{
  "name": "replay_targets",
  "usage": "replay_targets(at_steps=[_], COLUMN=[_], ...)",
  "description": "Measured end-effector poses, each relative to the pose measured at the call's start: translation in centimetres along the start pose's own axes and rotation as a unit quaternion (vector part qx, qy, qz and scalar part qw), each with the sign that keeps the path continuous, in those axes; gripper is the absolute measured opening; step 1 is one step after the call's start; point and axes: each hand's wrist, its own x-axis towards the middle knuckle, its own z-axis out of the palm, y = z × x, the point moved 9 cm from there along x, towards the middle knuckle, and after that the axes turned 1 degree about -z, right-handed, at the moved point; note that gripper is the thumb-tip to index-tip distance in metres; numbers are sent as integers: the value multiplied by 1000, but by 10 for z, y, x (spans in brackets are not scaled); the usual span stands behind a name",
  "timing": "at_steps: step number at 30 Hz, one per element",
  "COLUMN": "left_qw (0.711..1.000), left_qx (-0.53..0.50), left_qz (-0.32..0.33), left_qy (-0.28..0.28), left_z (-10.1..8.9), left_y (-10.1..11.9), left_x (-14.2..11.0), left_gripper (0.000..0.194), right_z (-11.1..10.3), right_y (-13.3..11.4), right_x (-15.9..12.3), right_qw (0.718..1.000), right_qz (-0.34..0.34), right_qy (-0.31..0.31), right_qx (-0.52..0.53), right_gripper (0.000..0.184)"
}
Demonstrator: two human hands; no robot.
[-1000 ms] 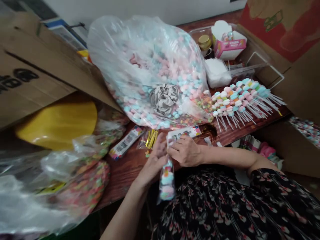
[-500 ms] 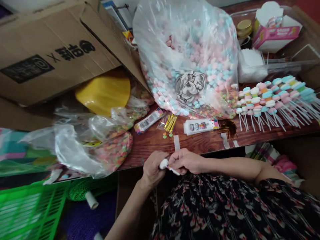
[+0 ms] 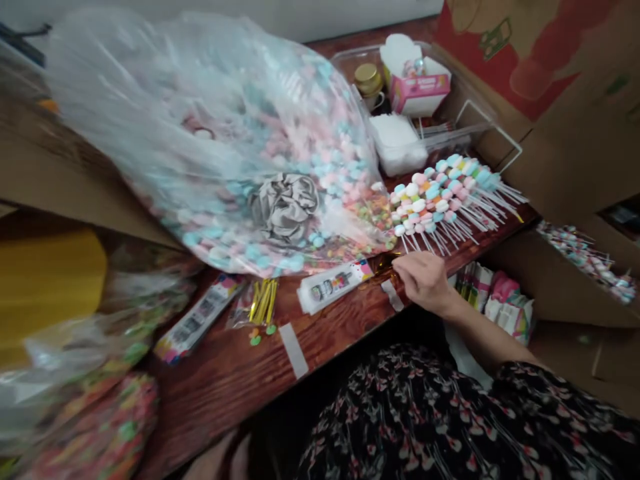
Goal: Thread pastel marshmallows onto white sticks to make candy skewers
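Metallic twist ties lie just beside the right hand, open, gripping nothing visible.

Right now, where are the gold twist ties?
In the head view, the gold twist ties lie on the wooden table, below the big clear bag of marshmallows and left of the white printed packet.

A wooden table meets a white wall.
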Motion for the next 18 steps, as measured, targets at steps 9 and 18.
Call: replay_targets(at_steps=[9, 18], left_qw=[932, 921], left_qx=[177, 160], left_qz=[315, 352], left_qy=[-24, 40], left_z=[41, 64], left_y=[241, 229], left_x=[160, 153], left_gripper=[27, 20], right_z=[-67, -65], right_y=[69, 95], right_x=[13, -4], right_qw=[962, 942], right_qz=[128, 197], right_qy=[104, 68], right_qx=[-217, -262], right_gripper=[17, 19])
